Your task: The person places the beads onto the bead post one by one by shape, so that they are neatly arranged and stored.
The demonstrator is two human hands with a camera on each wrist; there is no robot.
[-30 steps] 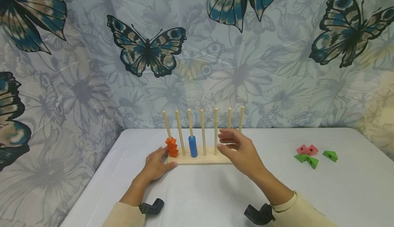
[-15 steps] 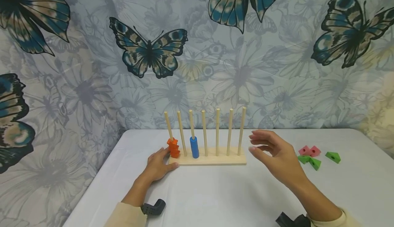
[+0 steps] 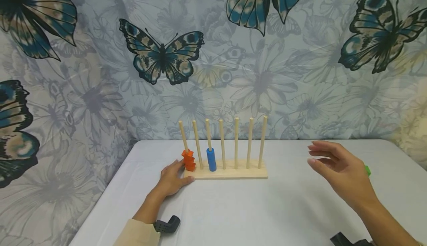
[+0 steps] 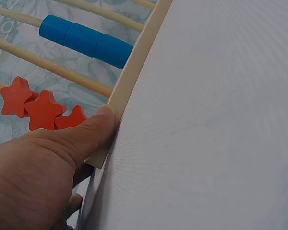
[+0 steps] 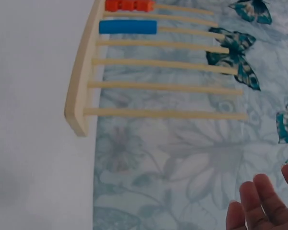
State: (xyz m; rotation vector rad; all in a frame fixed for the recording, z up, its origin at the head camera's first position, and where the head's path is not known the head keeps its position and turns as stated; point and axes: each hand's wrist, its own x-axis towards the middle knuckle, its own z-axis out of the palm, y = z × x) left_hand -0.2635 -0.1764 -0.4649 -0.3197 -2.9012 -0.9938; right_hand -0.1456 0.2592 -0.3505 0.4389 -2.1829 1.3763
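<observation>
Fingers of right hand [image 3: 345,173] loosely parted, empty, now swung off rack [image 3: 230,173], part-hiding green piece [image 3: 367,170]; rack work seemingly pauses, left hand [image 3: 171,179] pinching rack's end.

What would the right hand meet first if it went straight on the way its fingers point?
Probably the rightmost peg of the wooden rack, though depth is unclear and the right hand could pass in front.

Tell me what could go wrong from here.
In the head view, only an edge of a green piece shows past the right hand, so it might get knocked. The left hand holds the peg stand only at its left end, so a bump elsewhere might swivel it. Low passes could clip the tall bare pegs.
</observation>
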